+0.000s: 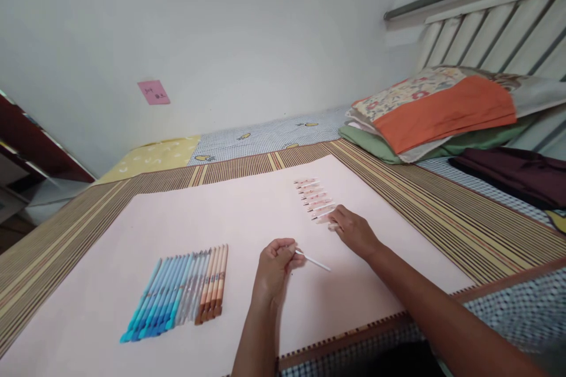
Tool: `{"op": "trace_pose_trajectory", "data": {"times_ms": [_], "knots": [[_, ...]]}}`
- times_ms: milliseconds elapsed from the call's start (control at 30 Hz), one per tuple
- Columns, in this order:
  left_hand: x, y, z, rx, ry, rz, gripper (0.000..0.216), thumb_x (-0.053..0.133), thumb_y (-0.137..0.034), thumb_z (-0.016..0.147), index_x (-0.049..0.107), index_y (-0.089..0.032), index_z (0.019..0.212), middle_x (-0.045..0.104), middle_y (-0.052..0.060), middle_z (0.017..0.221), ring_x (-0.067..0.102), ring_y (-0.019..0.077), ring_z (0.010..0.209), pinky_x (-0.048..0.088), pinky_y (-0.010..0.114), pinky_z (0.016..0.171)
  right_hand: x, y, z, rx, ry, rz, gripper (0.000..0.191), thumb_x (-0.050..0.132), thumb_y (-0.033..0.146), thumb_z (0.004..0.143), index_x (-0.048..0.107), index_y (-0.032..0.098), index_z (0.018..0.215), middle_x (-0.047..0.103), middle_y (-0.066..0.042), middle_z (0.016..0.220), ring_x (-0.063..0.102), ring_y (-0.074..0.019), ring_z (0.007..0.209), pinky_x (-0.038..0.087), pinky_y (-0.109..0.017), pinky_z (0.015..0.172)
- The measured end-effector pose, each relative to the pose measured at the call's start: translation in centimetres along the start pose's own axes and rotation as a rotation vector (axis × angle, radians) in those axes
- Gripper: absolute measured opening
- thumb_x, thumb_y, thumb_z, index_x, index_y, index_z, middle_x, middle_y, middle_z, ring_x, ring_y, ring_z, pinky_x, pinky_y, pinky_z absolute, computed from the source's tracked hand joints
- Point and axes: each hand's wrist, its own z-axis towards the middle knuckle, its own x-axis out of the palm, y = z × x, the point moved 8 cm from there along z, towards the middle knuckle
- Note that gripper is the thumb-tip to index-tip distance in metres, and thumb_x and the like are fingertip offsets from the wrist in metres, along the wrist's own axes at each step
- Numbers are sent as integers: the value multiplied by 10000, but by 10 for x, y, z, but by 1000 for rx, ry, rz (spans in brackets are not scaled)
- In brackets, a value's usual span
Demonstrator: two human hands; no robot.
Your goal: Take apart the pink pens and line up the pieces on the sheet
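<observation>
My left hand [277, 259] is closed in a pinch on a thin white stick [316, 262], which points down to the right just over the pale pink sheet. Farther right, my right hand [351, 227] has its fingers closed on the end of a pinkish pen-like piece [322, 219], the nearest in a row. Several similar slim pinkish pieces [313, 195] with dark tips lie behind it, side by side. To the left, on the same sheet, blue pens [159, 294], clear pens [193, 288] and peach-and-brown pens [215, 283] lie in a close row.
The pale pink sheet [247, 206] lies on a striped mat [389, 188]. Folded cloths, orange [451, 112] and green [371, 144], are stacked at the back right beside a dark folded garment [513, 174]. A white radiator [495, 35] and a wall stand behind, with a pink note [153, 92].
</observation>
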Motion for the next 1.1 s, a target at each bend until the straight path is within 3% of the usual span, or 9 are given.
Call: {"op": "trace_pose_trajectory", "data": {"times_ms": [467,600,667,733,833,967,1100], "knots": [[1,1,0,-9,-2,2,427,943,-251,560,688,-77,856,755,101,725,704,150,579,594,246,604,-2,2,0,6,-13,35,227,482,17,802,585,214,848,605,-29,891,574,-160,753,403,-260,670],[1,-1,-1,-9,-9,4,412,938,-240,566,692,-76,853,753,101,715,707,153,587,598,246,612,-12,-3,-2,97,-74,165,285,513,67,816,629,215,1029,640,-49,1023,620,-173,846,442,-267,711],[0,-1,0,-4,-18,0,405,937,-229,567,693,-75,851,752,99,713,707,151,594,597,241,613,-24,-2,-4,167,-121,294,225,535,118,834,649,215,1001,645,-42,985,620,-173,826,460,-278,729],[-1,0,0,0,-28,-9,398,937,-218,563,690,-77,841,750,96,706,703,146,593,594,236,611,-35,10,-5,212,-100,450,122,559,194,864,667,220,915,645,-21,884,602,-163,754,467,-278,705],[-1,2,1,13,-37,-32,390,939,-211,557,681,-91,823,743,80,685,695,137,584,588,229,609,-37,51,-8,166,100,589,87,613,276,873,684,229,886,656,-11,875,612,-160,768,460,-265,685],[2,4,0,16,-19,-35,380,936,-207,560,680,-102,821,734,61,671,695,133,587,579,220,606,-30,96,-19,104,223,503,70,602,223,871,667,225,844,641,-7,842,598,-149,729,423,-256,652],[3,8,-1,-2,-9,-16,343,922,-183,582,678,-103,809,732,64,689,699,134,600,576,221,613,-21,102,-27,68,199,428,131,545,209,907,614,224,796,643,-13,836,585,-146,694,397,-253,628]]}}
